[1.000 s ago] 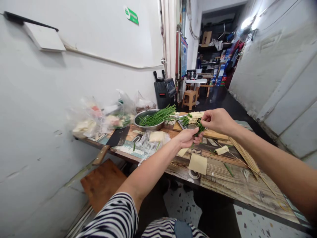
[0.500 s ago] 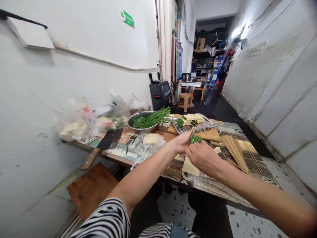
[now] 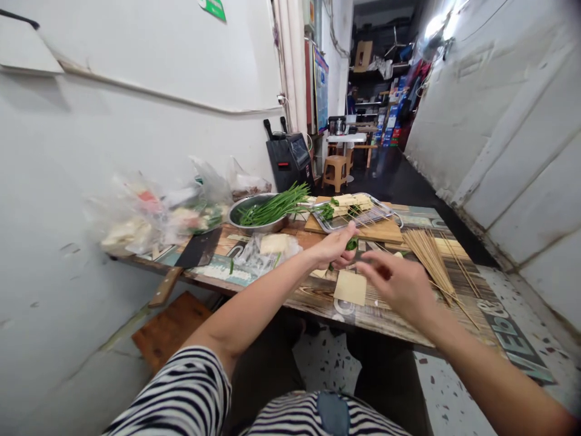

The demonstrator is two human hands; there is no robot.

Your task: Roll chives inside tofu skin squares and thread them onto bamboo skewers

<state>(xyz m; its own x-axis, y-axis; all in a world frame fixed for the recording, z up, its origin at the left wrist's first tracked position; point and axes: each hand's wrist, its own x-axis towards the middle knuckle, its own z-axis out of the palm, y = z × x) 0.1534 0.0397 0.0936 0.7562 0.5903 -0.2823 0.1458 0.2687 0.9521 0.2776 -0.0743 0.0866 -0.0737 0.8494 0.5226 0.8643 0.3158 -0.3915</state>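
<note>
My left hand (image 3: 336, 249) is closed around a small folded bundle of green chives (image 3: 351, 244), held above the table. Just to its right, my right hand (image 3: 399, 280) is off the bundle, thumb and fingers apart, with nothing visible in it. A square tofu sheet (image 3: 350, 288) lies flat on the table below and between the hands. Bamboo skewers (image 3: 429, 260) are heaped beyond the right hand. Past the left hand, a metal tray (image 3: 321, 225) holds pale tofu rolls (image 3: 349, 204) with greens, on skewers.
A metal bowl (image 3: 254, 229) of long chives (image 3: 276, 204) stands left of the tray, which rests on a wooden board (image 3: 376, 231). Nearer lies a plastic bag (image 3: 249, 257) with tofu sheets. A cleaver (image 3: 200, 247) overhangs the table's front edge. Filled bags (image 3: 131, 227) line the wall.
My right hand has let go of the chive bundle and moved right, its fingers parting. My left hand still grips the bundle. The tofu sheet now shows more fully as the view shifts.
</note>
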